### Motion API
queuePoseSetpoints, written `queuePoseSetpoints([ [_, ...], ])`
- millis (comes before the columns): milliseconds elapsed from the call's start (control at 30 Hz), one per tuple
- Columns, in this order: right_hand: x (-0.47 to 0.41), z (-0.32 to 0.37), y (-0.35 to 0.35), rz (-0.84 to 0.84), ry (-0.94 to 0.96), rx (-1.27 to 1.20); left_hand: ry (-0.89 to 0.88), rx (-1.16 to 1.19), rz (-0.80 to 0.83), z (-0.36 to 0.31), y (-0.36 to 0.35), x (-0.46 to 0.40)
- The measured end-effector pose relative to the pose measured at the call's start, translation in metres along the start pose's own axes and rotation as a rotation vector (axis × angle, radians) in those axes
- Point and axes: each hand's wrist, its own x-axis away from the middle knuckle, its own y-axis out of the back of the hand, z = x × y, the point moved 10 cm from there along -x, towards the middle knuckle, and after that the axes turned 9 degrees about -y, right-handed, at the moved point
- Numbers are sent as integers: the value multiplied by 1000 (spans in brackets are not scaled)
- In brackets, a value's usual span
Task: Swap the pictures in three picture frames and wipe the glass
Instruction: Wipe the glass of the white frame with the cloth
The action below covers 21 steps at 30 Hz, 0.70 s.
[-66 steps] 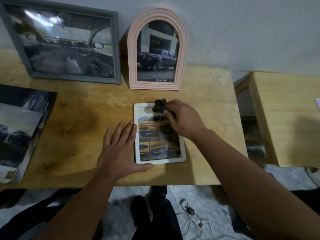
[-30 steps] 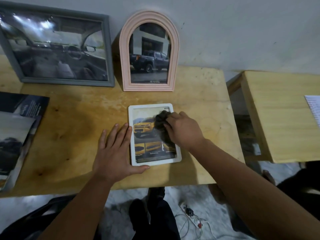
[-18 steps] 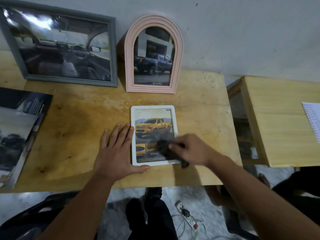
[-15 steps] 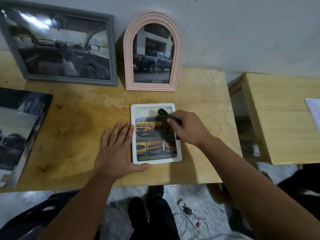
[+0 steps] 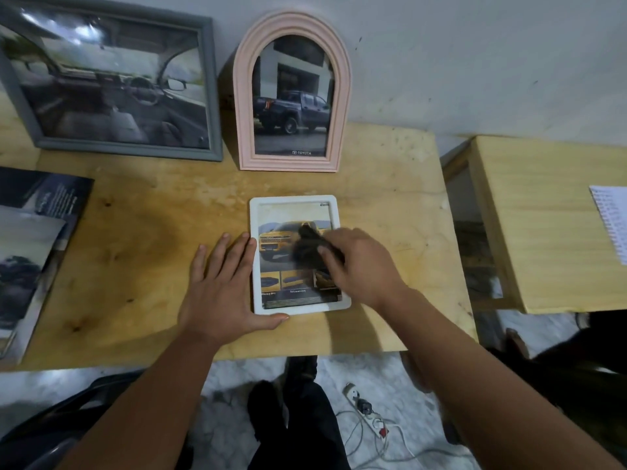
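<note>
A small white frame (image 5: pixel 294 202) with a yellow truck picture lies flat near the front of the wooden table (image 5: pixel 135 239). My right hand (image 5: pixel 359 262) presses a dark cloth (image 5: pixel 307 249) onto the middle of its glass. My left hand (image 5: pixel 222 290) lies flat on the table, fingers spread, thumb along the frame's lower left corner. A pink arched frame (image 5: pixel 291 25) with a dark pickup picture and a large grey frame (image 5: pixel 207 89) with a car interior picture lean upright against the wall.
A magazine and loose printed pages (image 5: pixel 34 239) lie at the table's left end. A second wooden table (image 5: pixel 536 225) with a printed sheet (image 5: pixel 610 222) stands to the right across a gap. A power strip with cables (image 5: pixel 369 415) lies on the floor below.
My right hand has rubbed the cloth up and down the white frame's glass, from the top to the bottom edge and back to the middle. My left hand has stayed beside the frame.
</note>
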Motion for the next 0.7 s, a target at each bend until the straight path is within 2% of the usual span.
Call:
queuePoseSetpoints([
  [100, -13, -10, -16, -53, -13, 226, -4, 1, -11, 0, 0, 0],
  [200, 23, 0, -35, -47, 36, 260, -3, 0, -12, 0, -1, 1],
  [333, 50, 17, -43, 250, 98, 111, 8, -3, -7, 0, 1, 1],
  [367, 40, 17, -36, 224, 130, 143, 10, 0, -6, 0, 2, 0],
  [467, 3, 15, -5, -41, 191, 298, 2, 2, -8, -2, 2, 0],
  [500, -4, 12, -6, -76, 205, 355, 0, -2, -8, -2, 2, 1],
  [600, 3, 0, -36, -30, 284, 406, -1, -11, -8, -2, 2, 1],
  [700, 36, -11, -45, -60, 304, 279, 2, -11, -7, -1, 1, 1],
])
